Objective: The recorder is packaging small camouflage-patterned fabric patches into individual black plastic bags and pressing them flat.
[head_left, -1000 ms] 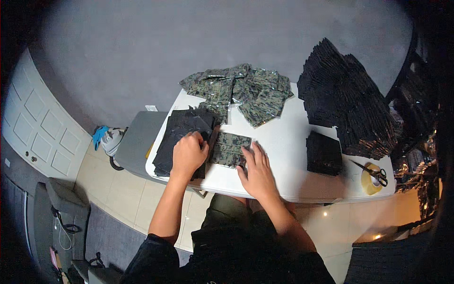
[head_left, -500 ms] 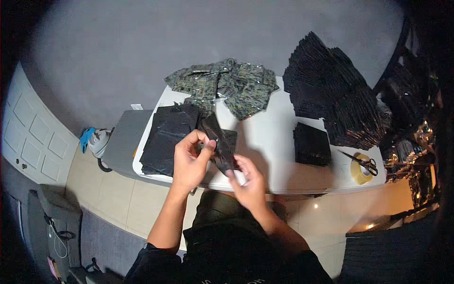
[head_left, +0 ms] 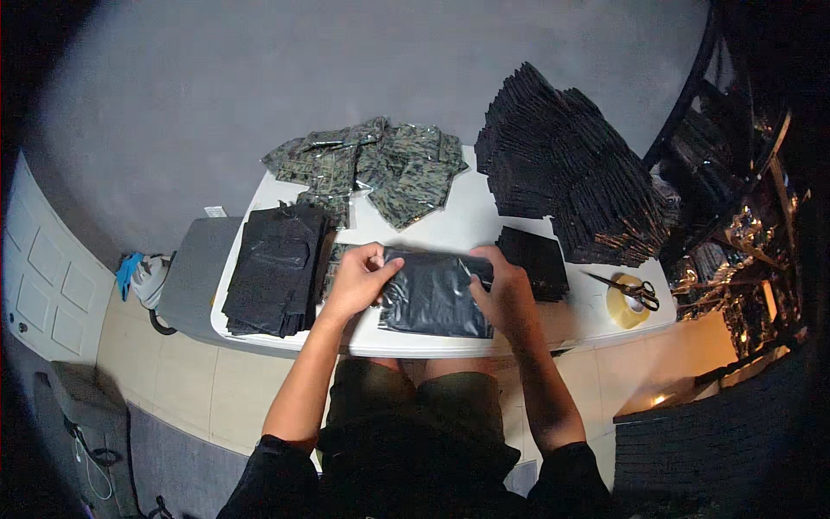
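A black plastic bag (head_left: 437,298) lies flat by the front edge of the white table (head_left: 596,322), its shiny surface slightly creased. My left hand (head_left: 361,284) pinches its upper left corner between thumb and fingers. At the upper right side, my right hand (head_left: 506,294) grips the bag, thumb on top. Left of my left hand is a stack of black plastic bags (head_left: 275,268). Camouflage garments in clear plastic (head_left: 406,169) spread across the back of the table, and one partly shows behind my left hand. A smaller stack of black packets (head_left: 536,259) sits just past my right hand.
A large fanned pile of black packets (head_left: 571,164) covers the back right. Black-handled scissors (head_left: 635,296) rest on a roll of tape (head_left: 624,311) at the right end. A grey padded seat (head_left: 197,285) adjoins the table's left side; a grey wall (head_left: 389,69) stands behind.
The black bag, earlier raised and folded narrow between my hands, now lies spread flat on the table. My right hand has moved right, widening the gap between my hands. The view has shifted.
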`<move>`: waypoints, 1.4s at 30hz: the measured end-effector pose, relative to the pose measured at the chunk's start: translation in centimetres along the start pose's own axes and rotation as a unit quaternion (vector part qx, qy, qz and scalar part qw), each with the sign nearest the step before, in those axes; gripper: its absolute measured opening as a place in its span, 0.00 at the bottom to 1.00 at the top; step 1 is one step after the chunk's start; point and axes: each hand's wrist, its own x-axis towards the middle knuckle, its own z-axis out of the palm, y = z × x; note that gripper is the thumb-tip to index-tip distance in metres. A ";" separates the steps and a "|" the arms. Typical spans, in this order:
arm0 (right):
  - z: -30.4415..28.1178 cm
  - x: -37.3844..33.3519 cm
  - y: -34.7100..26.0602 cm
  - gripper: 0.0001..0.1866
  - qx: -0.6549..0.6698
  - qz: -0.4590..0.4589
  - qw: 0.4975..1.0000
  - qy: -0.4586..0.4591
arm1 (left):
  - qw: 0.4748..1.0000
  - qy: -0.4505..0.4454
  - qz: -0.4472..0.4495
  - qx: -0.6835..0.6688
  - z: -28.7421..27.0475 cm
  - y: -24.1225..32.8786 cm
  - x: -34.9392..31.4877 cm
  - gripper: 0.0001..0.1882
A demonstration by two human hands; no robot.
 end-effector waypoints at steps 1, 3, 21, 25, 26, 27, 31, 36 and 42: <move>1.2 -0.2 1.0 0.28 -0.040 -0.068 0.992 0.095 | 0.999 -0.030 -0.032 0.016 1.1 1.4 -0.1 0.23; 2.3 -0.5 -1.1 0.29 -0.097 -0.124 0.977 0.144 | 0.996 -0.056 -0.070 0.019 1.9 1.5 -0.3 0.23; 11.2 -2.1 -2.4 0.29 0.112 -0.047 0.991 0.059 | 0.991 -0.050 0.021 0.119 3.1 -3.0 0.1 0.19; 10.1 -2.2 -1.8 0.23 0.163 -0.015 0.986 0.005 | 0.994 -0.077 -0.029 0.067 3.4 -2.5 -0.1 0.19; 9.9 -2.1 -1.8 0.22 0.174 -0.003 0.985 -0.008 | 0.994 -0.074 -0.017 0.078 3.3 -2.4 -0.1 0.19; 9.8 -2.1 -1.8 0.21 0.185 0.009 0.982 -0.021 | 0.994 -0.073 -0.017 0.078 3.2 -2.4 -0.2 0.19; 9.6 -2.0 -1.0 0.19 0.191 -0.016 0.981 -0.031 | 0.994 -0.091 -0.062 0.014 3.1 -1.7 -0.5 0.13; 9.3 -1.9 0.1 0.16 0.229 0.013 0.972 -0.040 | 0.990 -0.120 -0.076 0.010 3.1 -0.9 -0.5 0.09; 9.2 -1.9 0.5 0.14 0.245 0.050 0.967 -0.044 | 0.981 -0.155 -0.065 -0.097 2.2 -2.2 -0.1 0.19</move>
